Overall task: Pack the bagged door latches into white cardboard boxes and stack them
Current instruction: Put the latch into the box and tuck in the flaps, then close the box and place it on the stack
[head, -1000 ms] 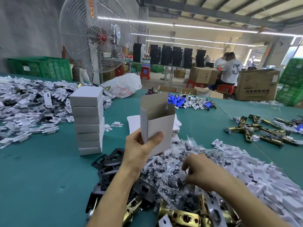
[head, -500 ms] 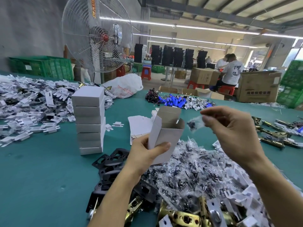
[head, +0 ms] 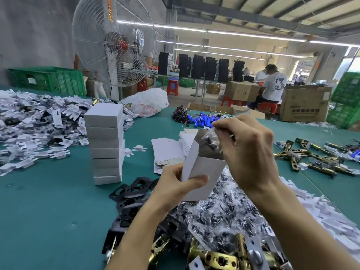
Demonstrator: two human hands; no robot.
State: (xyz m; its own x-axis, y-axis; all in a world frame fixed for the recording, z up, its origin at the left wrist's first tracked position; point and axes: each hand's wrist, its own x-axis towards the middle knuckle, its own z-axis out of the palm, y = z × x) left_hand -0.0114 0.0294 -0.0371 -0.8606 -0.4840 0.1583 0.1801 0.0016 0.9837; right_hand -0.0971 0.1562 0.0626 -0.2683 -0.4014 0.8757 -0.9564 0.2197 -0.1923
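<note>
My left hand [head: 175, 187] grips an open white cardboard box [head: 202, 168], tilted with its mouth up and to the right. My right hand [head: 247, 152] pinches a small clear bag of dark screws [head: 211, 141] right at the box's mouth, partly inside it. A stack of several closed white boxes [head: 106, 143] stands to the left on the green table [head: 48, 211]. Flat unfolded boxes [head: 165, 151] lie behind the held box. A heap of clear bags with black parts [head: 220, 217] lies under my hands, brass latches [head: 218, 260] at the front edge.
Black plates [head: 134, 191] lie left of the bag heap. White plastic pieces are piled at far left [head: 29, 123] and at right [head: 321, 217]. More brass latches [head: 311, 154] lie at right, blue parts [head: 202, 119] farther back. A big fan [head: 115, 43] and a seated person [head: 272, 84] are behind.
My right hand lifted a small bag from the heap and brought it left to the box's mouth. The left hand tilted the box toward it.
</note>
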